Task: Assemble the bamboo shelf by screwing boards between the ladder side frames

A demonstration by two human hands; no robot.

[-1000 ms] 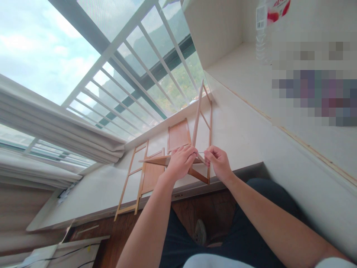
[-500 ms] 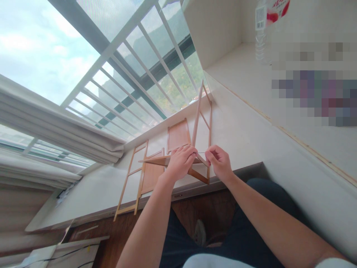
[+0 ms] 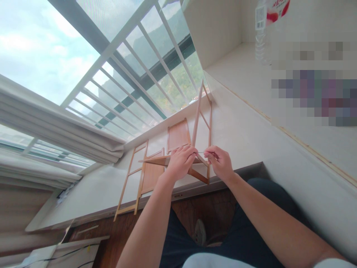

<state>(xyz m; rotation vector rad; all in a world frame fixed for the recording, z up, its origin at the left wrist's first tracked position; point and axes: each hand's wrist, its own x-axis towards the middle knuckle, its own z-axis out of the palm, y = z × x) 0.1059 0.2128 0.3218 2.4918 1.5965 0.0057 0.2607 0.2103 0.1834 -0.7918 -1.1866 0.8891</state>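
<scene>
My left hand (image 3: 182, 160) is closed over the end of a wooden shelf board (image 3: 156, 160), beside the post of an upright wooden frame (image 3: 197, 121). From its fingertips a thin metal rod (image 3: 201, 152) runs across to my right hand (image 3: 219, 162). The right fingers pinch the rod's other end; its exact kind is too small to tell. Below both hands, a slanting wooden rail (image 3: 199, 175) belongs to the same frame. The joint under my left fingers is hidden.
On the white window ledge (image 3: 96, 186) lie a ladder-like wooden frame (image 3: 130, 173) and two wooden panels, one near the window (image 3: 178, 134), one nearer me (image 3: 153, 176). A wall stands close on the right. A plastic bottle (image 3: 260, 35) is at upper right.
My right hand has shifted and turned slightly at the rod, its fingers now a little more curled. The left hand and the wooden pieces hold their places.
</scene>
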